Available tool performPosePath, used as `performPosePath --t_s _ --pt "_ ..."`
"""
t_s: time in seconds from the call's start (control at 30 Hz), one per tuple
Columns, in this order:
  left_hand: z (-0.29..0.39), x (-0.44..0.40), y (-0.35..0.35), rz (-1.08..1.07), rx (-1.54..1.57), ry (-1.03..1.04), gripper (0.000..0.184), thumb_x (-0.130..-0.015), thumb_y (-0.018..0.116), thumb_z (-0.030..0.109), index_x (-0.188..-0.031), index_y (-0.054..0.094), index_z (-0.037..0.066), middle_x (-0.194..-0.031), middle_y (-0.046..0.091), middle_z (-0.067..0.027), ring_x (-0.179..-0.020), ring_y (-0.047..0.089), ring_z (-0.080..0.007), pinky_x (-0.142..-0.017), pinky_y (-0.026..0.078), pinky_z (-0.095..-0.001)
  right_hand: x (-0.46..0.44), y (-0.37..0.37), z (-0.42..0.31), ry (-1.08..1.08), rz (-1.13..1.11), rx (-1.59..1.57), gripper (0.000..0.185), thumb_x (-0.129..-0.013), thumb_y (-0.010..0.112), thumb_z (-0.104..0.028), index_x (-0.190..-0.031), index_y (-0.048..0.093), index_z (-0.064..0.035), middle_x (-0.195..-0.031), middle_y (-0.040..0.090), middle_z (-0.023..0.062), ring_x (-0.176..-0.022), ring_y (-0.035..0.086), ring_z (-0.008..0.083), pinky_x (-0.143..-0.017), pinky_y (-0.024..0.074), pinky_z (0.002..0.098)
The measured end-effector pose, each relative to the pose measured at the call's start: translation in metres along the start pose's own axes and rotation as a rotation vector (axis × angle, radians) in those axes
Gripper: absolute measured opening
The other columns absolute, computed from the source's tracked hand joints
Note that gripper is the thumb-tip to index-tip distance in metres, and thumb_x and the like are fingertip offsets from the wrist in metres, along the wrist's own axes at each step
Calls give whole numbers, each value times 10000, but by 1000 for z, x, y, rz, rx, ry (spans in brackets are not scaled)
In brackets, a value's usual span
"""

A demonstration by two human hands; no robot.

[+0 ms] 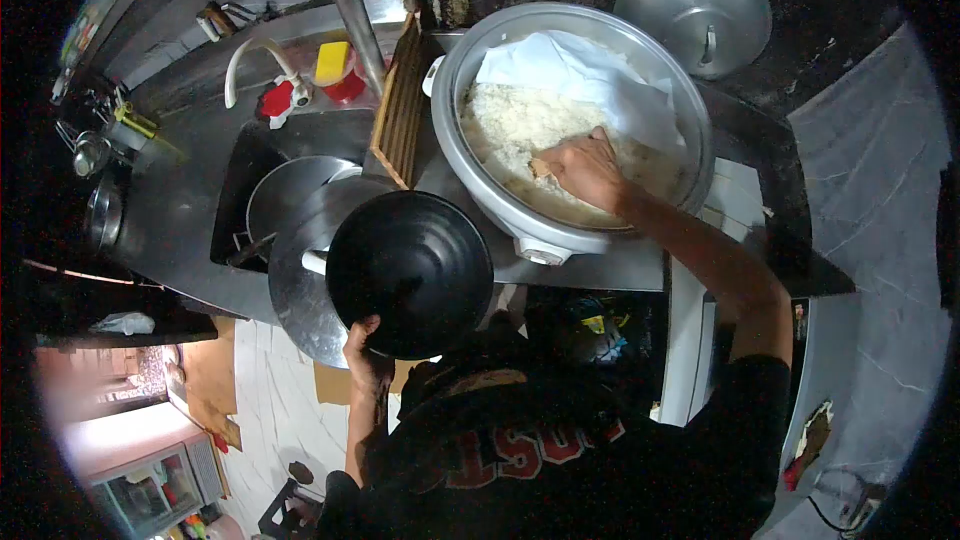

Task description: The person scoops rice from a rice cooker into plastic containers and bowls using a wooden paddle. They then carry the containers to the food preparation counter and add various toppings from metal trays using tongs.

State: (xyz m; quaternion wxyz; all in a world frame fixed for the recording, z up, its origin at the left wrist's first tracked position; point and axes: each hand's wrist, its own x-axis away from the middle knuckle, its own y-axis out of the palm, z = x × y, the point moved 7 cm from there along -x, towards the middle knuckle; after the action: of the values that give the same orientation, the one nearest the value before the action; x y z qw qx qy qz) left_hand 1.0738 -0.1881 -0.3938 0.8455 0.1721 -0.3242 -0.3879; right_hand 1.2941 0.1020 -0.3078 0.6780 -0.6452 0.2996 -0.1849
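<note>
Cooked white rice (500,125) fills much of a large silver rice cooker (448,90) on the counter, and a white cloth (560,70) lies folded over its far side. My right hand (585,170) is down in the cooker, closed on a small tan, wooden-looking tool (541,168) at the rice surface; most of the tool is hidden by my fingers. My left hand (368,345) grips the near rim of a wide black bowl (410,270). The bowl is tilted, with its dark inside facing me, left of the cooker. No rice shows in it.
Behind the bowl is a round metal lid (295,310) with a white knob. A metal pot (290,190) sits in the sink, near a white faucet (265,50). A slatted wooden board (398,105) stands between sink and cooker. Another metal lid (690,10) leans behind.
</note>
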Motion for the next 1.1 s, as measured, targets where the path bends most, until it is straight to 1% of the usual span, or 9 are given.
performPosePath --t_s 0.13,0.3,0.43,0.5,0.7,0.77,0.87,0.97,1.1 --pt "-4 -1 -7 13 13 6 359 -726 595 171 -1045 575 9 -1029 589 -68 -978 536 -225 -931 375 -354 -5 24 27 91 -44 -364 133 -778 583 -209 -814 702 -162 -811 674 105 -770 643 281 -759 421 421" --pt "-4 -2 2 1 7 26 361 -723 595 175 -1041 571 5 -1030 588 -68 -992 531 -223 -932 375 -355 5 23 37 109 -108 -756 163 -812 651 -255 -909 723 -145 -830 695 73 -716 668 176 -665 504 293" --pt "-10 -7 -1 8 35 -31 423 -719 601 183 -1096 552 -2 -1077 581 -81 -1034 520 -234 -954 365 -359 9 36 55 77 -51 -832 192 -804 674 -189 -963 704 -85 -803 698 77 -693 655 147 -657 497 277" --pt "-12 -11 -2 80 -52 -17 529 -704 607 225 -1165 507 -13 -1081 577 -118 -977 565 -286 -865 466 -399 13 35 57 133 -122 -963 223 -803 676 -178 -979 688 -42 -768 688 103 -661 639 155 -635 489 272" --pt "-15 -5 33 70 -48 -94 476 -729 607 243 -1129 525 -2 -1048 584 -119 -921 583 -267 -772 501 -383 16 -14 57 166 -79 -749 246 -842 602 -198 -993 672 -17 -757 674 124 -650 626 163 -639 483 287" --pt "-19 -5 39 17 47 -140 521 -722 615 211 -1187 500 6 -1172 547 -103 -1088 499 -261 -962 361 -389 17 -24 56 167 -70 -731 273 -842 585 -219 -1005 667 -16 -758 674 125 -651 626 171 -650 485 298" --pt "-18 1 48 29 99 -136 490 -741 604 204 -1183 509 13 -1159 560 -100 -1074 511 -259 -959 364 -382 15 -44 49 149 -80 -707 316 -835 561 -247 -1028 658 -16 -762 673 131 -657 632 196 -673 489 319" --pt "-19 -2 43 21 104 -124 448 -777 601 213 -1174 528 18 -1137 581 -97 -1066 521 -261 -944 389 -389 14 -71 5 78 -148 -684 326 -842 540 -250 -1037 647 -11 -834 672 167 -723 653 242 -711 494 328" --pt "-10 7 56 42 202 -178 472 -815 602 280 -1190 508 10 -1129 583 -109 -1052 535 -271 -936 411 -406 21 -97 -71 -152 100 -405 276 -826 566 -168 -1042 644 -14 -784 619 135 -709 591 240 -673 454 339"
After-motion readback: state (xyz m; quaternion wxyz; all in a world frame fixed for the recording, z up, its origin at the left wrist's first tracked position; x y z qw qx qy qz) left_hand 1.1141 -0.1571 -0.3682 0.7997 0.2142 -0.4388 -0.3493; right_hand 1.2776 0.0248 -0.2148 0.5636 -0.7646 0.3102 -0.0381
